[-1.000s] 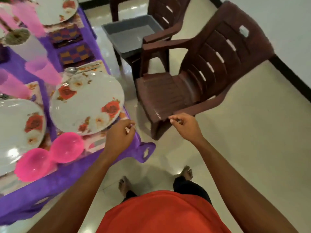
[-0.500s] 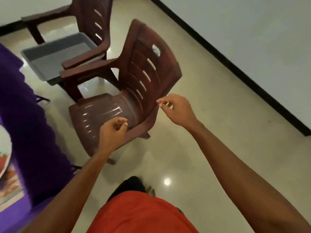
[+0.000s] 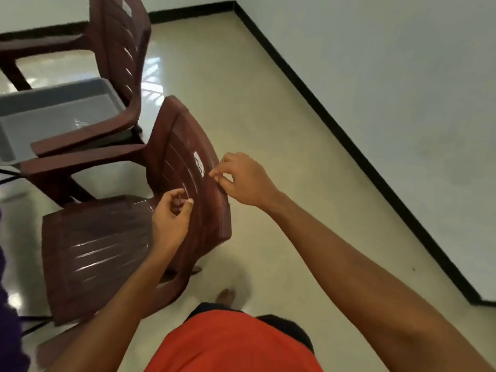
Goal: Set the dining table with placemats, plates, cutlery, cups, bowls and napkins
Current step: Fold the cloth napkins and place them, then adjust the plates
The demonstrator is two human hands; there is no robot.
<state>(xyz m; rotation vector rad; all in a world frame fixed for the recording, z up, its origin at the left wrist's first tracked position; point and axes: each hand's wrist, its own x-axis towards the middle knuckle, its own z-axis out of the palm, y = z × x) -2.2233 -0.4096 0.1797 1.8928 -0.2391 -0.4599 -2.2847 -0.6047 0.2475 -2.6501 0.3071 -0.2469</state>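
Note:
No plates, cups or other tableware appear in this view; only a sliver of the purple tablecloth [image 3: 9,334] shows at the left edge. My left hand [image 3: 171,218] is raised in front of the near brown chair's backrest, its fingers curled with nothing in them. My right hand [image 3: 241,181] hovers at the top edge of that backrest, fingertips drawn together and curled, holding nothing that I can see. Whether it touches the chair is unclear.
The near brown plastic chair [image 3: 96,251] stands right in front of me. A second brown chair [image 3: 118,49] behind it carries a grey tub [image 3: 53,116]. Bare beige floor [image 3: 268,116] runs to the white wall [image 3: 402,103] on the right.
My view has swung right, away from the set table, which has left the frame. Both hands moved from the table's corner to the near chair's backrest, keeping their curled shape.

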